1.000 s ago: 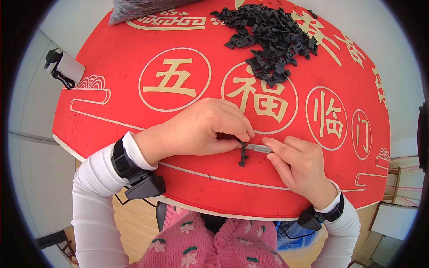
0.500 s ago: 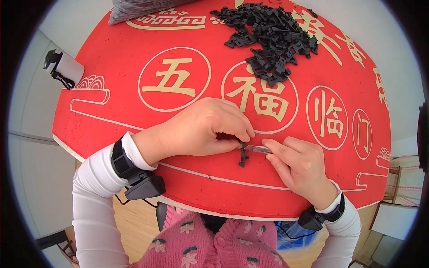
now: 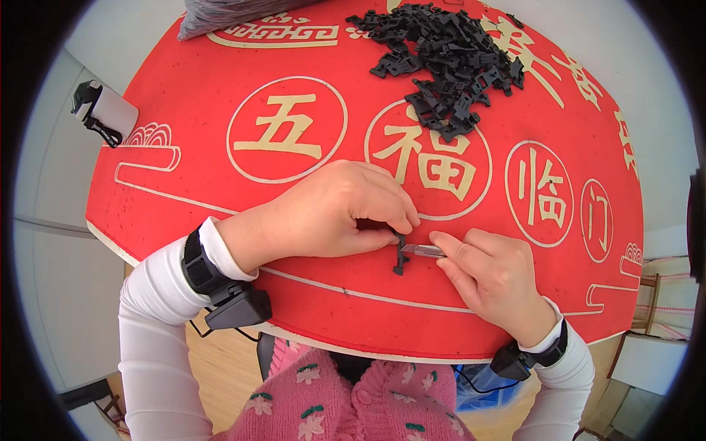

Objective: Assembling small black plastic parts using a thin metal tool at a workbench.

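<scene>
Between the thumb and fingers of my left hand (image 3: 349,209) is the upper end of a small black plastic part (image 3: 400,263); its lower end hangs free over the red cloth. My right hand (image 3: 494,270) is closed around a craft knife (image 3: 426,251) with a metal blade. The blade points left and its tip meets the side of the black part, just below my left fingertips. Part of the knife's handle is hidden inside my right hand.
A heap of similar black plastic parts (image 3: 460,62) lies at the far middle of the red tablecloth (image 3: 198,95). A grey plastic bag (image 3: 228,15) rests at the far left edge. A white bottle with a black lid (image 3: 114,110) stands at the left edge.
The knife blade has tilted slightly and its tip has shifted a little down and left along the black part. My left hand has stayed in place.
</scene>
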Demonstrator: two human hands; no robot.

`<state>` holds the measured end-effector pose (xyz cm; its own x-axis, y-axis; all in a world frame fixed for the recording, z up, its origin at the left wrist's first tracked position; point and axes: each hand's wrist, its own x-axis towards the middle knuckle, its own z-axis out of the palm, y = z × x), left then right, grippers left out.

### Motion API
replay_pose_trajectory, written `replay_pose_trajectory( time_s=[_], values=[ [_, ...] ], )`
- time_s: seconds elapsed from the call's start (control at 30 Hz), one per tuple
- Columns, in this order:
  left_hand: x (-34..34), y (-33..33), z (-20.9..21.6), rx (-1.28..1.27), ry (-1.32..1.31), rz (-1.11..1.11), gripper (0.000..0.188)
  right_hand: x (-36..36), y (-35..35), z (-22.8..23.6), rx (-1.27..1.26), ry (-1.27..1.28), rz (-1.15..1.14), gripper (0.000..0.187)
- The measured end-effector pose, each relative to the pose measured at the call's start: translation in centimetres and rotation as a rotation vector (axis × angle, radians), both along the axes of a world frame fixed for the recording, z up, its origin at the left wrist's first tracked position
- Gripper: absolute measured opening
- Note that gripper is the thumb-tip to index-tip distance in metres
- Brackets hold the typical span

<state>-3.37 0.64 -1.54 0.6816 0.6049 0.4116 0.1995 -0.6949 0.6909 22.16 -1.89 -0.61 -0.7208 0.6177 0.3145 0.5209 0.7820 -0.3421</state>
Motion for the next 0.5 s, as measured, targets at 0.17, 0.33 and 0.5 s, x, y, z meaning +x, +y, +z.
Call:
replay_pose_trajectory(
  time_s=[0.17,0.33,0.5],
  values=[
    [0.04,-0.04,0.00,0.002,0.003,0.003,0.022,0.06,-0.14,0.16,0.007,-0.059,-0.004,0.027],
    [0.13,-0.10,0.02,-0.012,-0.007,0.014,0.018,0.10,-0.29,0.28,-0.009,-0.072,-0.008,0.026],
    [0.12,-0.10,-0.01,0.000,0.003,0.011,0.021,0.13,-0.31,0.26,-0.002,-0.078,-0.001,0.025]
  ],
)
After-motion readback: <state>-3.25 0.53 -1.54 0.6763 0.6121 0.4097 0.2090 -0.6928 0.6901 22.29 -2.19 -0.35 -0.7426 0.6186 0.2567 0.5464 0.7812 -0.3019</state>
